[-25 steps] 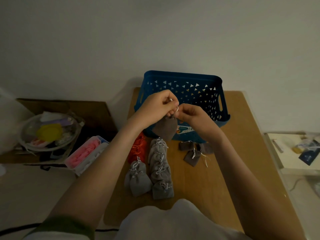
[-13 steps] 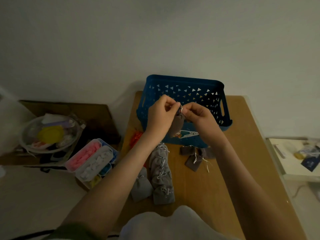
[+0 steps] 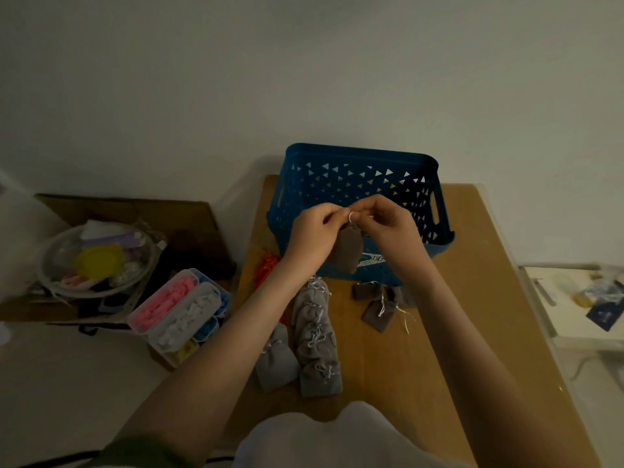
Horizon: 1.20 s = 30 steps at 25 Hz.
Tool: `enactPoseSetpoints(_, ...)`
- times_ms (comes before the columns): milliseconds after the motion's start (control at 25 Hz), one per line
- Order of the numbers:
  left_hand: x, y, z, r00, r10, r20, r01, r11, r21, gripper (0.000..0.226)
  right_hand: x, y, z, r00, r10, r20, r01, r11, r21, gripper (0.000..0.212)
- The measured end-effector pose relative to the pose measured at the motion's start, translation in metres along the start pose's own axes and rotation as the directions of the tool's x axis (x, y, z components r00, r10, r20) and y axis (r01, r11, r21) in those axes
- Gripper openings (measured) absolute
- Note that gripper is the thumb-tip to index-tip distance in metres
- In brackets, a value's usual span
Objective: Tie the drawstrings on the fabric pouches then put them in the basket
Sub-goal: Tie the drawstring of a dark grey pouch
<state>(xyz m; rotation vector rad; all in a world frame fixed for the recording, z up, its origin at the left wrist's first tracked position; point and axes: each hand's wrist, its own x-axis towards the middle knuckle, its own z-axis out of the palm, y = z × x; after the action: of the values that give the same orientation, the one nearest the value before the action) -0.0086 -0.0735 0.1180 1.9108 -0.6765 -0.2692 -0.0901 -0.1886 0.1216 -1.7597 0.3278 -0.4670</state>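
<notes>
- Blue basket (image 3: 358,153): stood directly beyond the left hand (image 3: 314,234) and the right hand (image 3: 391,231), its open top just past the knuckles. Both hands lay about equally near to it. Judged from this layout, the drop would call for only a short forward lift over the near rim, by either hand.
- Dark pouch (image 3: 346,249): hung just below and between the two hands, held by its mouth. Its long axis ran downward, tilted slightly toward the left wrist. Its body hung in front of the basket's near wall, clear of the table (image 3: 472,265).
- Left hand: fingers curled, thumb and forefinger pinching the white drawstring (image 3: 352,216) at the pouch mouth. Whether it also gripped the cloth neck could not be told.
- Right hand: fingers curled, fingertips pinching the same drawstring, touching or almost touching the left fingertips. A small loop of cord showed between the two pinches, so the knot appeared unfinished.
- Grey pouches (image 3: 314,319): a row with tied cords, lying on the table under the left wrist and forearm, on the person's side of the hands; not yet in the basket.
- Loose dark pouches (image 3: 378,309): lay under the right wrist, cords trailing, apparently untied.
</notes>
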Motion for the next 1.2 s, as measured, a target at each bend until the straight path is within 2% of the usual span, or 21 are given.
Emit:
enactPoseSetpoints(80,0.0,0.0,-0.001,0.999,-0.018,0.032,0.019,0.999,-0.035,0.025,0.002,0.0,-0.001,1.0,-0.011,-0.011,0.01,0.999,-0.035,0.013)
enactPoseSetpoints(200,0.0,0.002,-0.007,0.991,-0.054,0.121,0.071,0.988,-0.137,0.015,0.004,-0.002,-0.002,0.999,-0.031,-0.022,0.028,0.991,-0.133,0.015)
enactPoseSetpoints(320,0.002,0.005,-0.014,0.968,-0.076,0.237,0.103,0.989,-0.106,0.005,0.005,-0.007,-0.002,0.998,-0.059,0.013,0.061,0.963,-0.261,0.014)
enactPoseSetpoints(480,0.002,0.006,-0.019,0.952,-0.077,0.297,0.135,0.974,-0.181,0.011,0.01,-0.015,-0.004,0.992,-0.104,0.071,0.123,0.925,-0.359,0.015)
enactPoseSetpoints(640,0.001,0.009,-0.015,0.967,-0.091,0.239,0.155,0.951,-0.268,0.013,0.013,-0.015,-0.008,0.991,-0.124,0.051,0.134,0.936,-0.326,0.014)
enactPoseSetpoints(800,0.007,0.011,-0.016,0.977,-0.141,0.162,0.199,0.88,-0.432,0.014,0.011,-0.021,-0.007,0.988,-0.148,0.052,0.157,0.936,-0.315,0.02)
enactPoseSetpoints(880,0.007,0.012,-0.017,0.99,-0.104,0.095,0.137,0.867,-0.479,0.015,0.009,-0.023,-0.007,0.997,-0.065,0.042,0.073,0.97,-0.233,0.024)
enactPoseSetpoints(960,0.004,0.013,-0.016,0.997,-0.05,0.059,0.073,0.868,-0.491,0.015,0.006,-0.024,-0.005,0.997,0.031,0.071,-0.023,0.993,-0.114,0.016)
enactPoseSetpoints(1080,-0.001,0.012,-0.014,0.997,-0.01,0.074,0.044,0.88,-0.473,0.014,0.004,-0.023,-0.003,0.993,0.061,0.104,-0.05,0.993,-0.108,0.013)
enactPoseSetpoints(1200,0.001,0.011,-0.017,0.995,-0.044,0.092,0.084,0.867,-0.491,0.012,0.005,-0.02,-0.001,0.984,0.083,0.157,-0.066,0.991,-0.113,0.014)
